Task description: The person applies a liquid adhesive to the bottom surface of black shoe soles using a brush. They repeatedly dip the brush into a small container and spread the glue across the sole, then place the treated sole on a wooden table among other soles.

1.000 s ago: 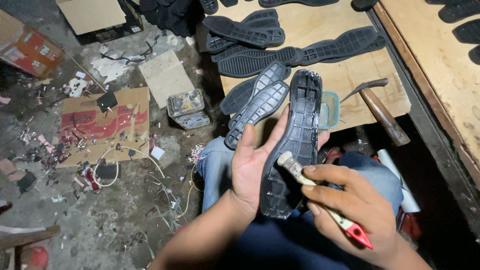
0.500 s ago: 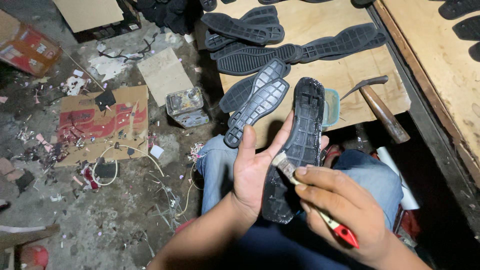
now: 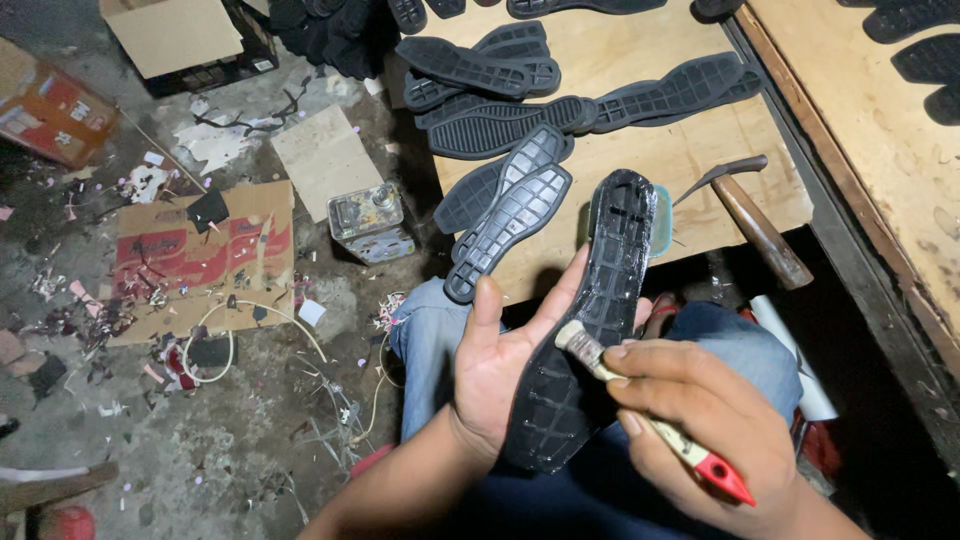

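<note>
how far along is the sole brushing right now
Done: cannot tell; no finished sole is distinguishable. In hand: the left hand supports one black sole while the right hand puts a small brush to its middle. Left: seemingly the spare soles on the wooden board, none visibly coated.

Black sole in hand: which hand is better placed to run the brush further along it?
Right. The right hand grips the brush, bristles on the black sole; the left hand is cradling that sole from beneath.
</note>
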